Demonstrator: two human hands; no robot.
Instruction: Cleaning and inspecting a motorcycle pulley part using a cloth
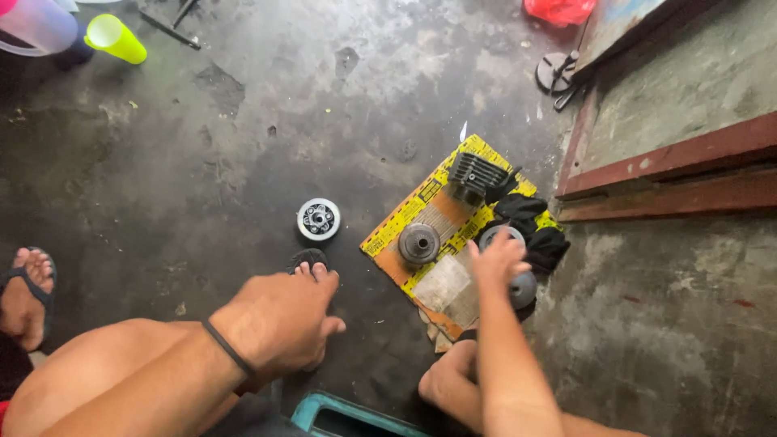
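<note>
My left hand (279,320) rests fingers down on a small dark round part (307,258) on the stained concrete floor. A silver round clutch-like part (318,219) lies just beyond it. My right hand (496,259) reaches onto a grey ring-shaped part (502,235) at the edge of a yellow cardboard sheet (421,198). On the cardboard sit a dark round hub (419,243) and a black finned cylinder block (476,175). A black rag (534,222) lies beside the ring. Another round grey part (524,289) lies just under my right hand.
A red-edged concrete step (672,174) rises at the right. A yellow-green cup (116,37) and a clear jug (36,24) stand at the far left. My sandalled foot (28,295) is at the left, a teal tray edge (340,413) near my knees. A round metal piece (555,73) lies far right.
</note>
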